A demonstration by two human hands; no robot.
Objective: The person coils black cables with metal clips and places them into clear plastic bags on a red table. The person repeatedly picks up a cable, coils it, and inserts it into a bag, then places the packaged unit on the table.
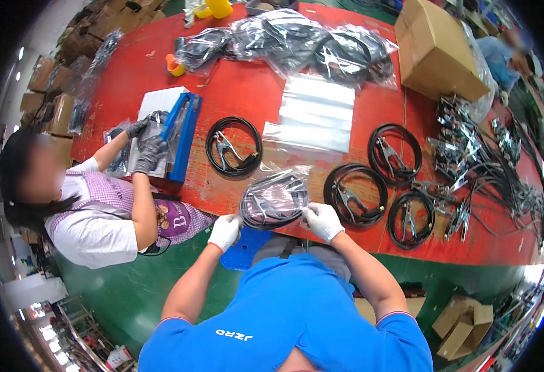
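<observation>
Low in the centre of the frame, at the near edge of the red table (247, 93), a clear bag (276, 197) with a coiled black cable and clamp inside lies flat. The left hand (225, 231), in a white glove, pinches the bag's lower left edge; the right hand (323, 221), also gloved, grips its right edge, so both hands are closed on the bag.

The bag film looks thin, slick and floppy, while the coil inside likely gives it some weight and springiness. I judge it handles best held by two opposite edges or with the coil supported from beneath, since the plastic alone could slip or stretch.

Just right of the bag lie three bare coils (354, 199) with clamps, and another coil (233, 147) sits above left. A stack of empty bags (314, 111) lies at centre top, filled bags beyond. At left a co-worker's gloved hands (148, 146) work at a blue sealer (184, 133). A carton (436, 49) stands upper right
</observation>
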